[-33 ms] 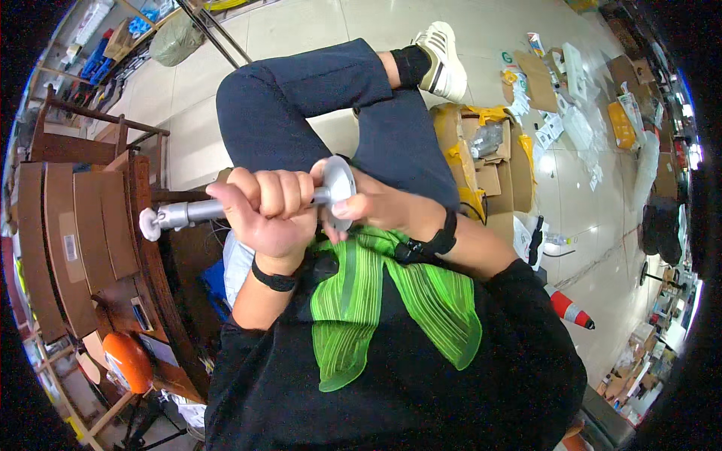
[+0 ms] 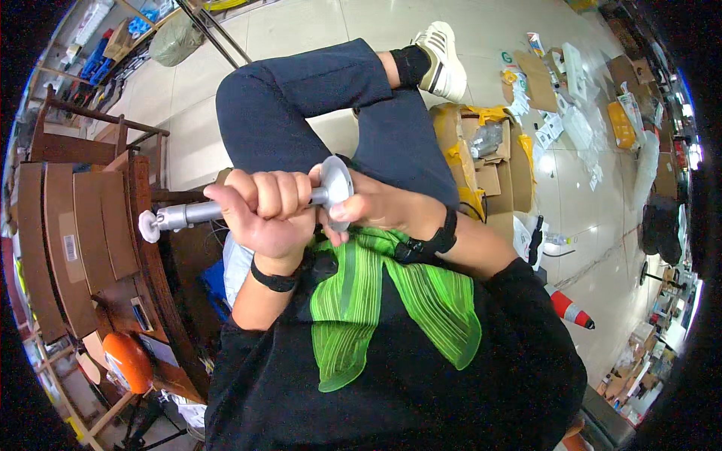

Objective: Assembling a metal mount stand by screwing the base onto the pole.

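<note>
Two hands grip one grey metal rod (image 2: 197, 213) held level in front of the person's chest, above a crossed leg in dark trousers (image 2: 316, 90). The left hand (image 2: 265, 210) is wrapped around the shaft, fingers pressed together in a fist. The right hand (image 2: 376, 207) holds the round flange (image 2: 336, 192) at the rod's near end, thumb and fingertips pinching its edge. The far end carries a small white foot (image 2: 148, 225), which sits just beside a brown wooden frame (image 2: 143, 248). A green scarf (image 2: 376, 301) hangs over a black top below the hands. Open cardboard boxes (image 2: 481, 158) lie on the tiled floor to the right
</note>
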Tool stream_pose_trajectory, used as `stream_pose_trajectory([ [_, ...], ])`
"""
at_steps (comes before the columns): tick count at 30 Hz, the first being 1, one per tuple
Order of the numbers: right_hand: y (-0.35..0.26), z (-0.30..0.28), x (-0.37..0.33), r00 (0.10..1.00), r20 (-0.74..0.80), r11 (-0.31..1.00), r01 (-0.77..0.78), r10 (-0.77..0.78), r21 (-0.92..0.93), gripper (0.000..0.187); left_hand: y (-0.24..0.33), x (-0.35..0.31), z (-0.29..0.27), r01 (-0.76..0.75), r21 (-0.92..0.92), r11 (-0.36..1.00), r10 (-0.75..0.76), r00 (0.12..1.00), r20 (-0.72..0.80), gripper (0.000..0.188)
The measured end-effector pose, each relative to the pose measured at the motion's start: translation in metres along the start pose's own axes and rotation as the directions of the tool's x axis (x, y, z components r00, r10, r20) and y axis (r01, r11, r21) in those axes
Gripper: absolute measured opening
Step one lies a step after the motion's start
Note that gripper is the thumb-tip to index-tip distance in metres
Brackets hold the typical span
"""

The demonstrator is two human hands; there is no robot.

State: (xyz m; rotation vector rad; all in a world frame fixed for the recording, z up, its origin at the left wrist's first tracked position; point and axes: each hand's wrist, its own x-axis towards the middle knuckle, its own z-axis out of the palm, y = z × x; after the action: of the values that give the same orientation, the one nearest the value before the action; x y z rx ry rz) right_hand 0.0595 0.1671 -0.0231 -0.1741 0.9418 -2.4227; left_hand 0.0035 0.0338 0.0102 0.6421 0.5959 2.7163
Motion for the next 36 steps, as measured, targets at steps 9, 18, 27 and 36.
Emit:
stream_pose_trajectory([
  [9, 0.004, -0.007, 0.006, 0.884, -0.132, 0.825, 0.353, -0.449, -0.442, 0.068, -0.003, 0.004, 0.001, -0.001, 0.08, 0.997, 0.007, 0.997, -0.071, 0.044],
  [18, -0.05, -0.011, -0.024, 0.467, -0.007, 0.389, 0.727, -0.884, -0.566, 0.083, -0.019, -0.012, -0.032, 0.645, 0.112, 0.756, -0.655, 0.749, 0.101, 0.054],
  [27, -0.067, 0.005, -0.029, 0.294, 0.12, 0.139, 0.723, -0.948, -0.676, 0.089, -0.023, -0.009, -0.045, 0.828, 0.085, 0.554, -0.825, 0.559, -0.075, 0.066],
  [36, -0.082, 0.013, -0.026, 0.242, -0.188, 0.275, 0.946, -0.952, -0.174, 0.076, -0.027, -0.007, -0.046, 0.822, 0.017, 0.569, -0.812, 0.558, 0.172, 0.074],
])
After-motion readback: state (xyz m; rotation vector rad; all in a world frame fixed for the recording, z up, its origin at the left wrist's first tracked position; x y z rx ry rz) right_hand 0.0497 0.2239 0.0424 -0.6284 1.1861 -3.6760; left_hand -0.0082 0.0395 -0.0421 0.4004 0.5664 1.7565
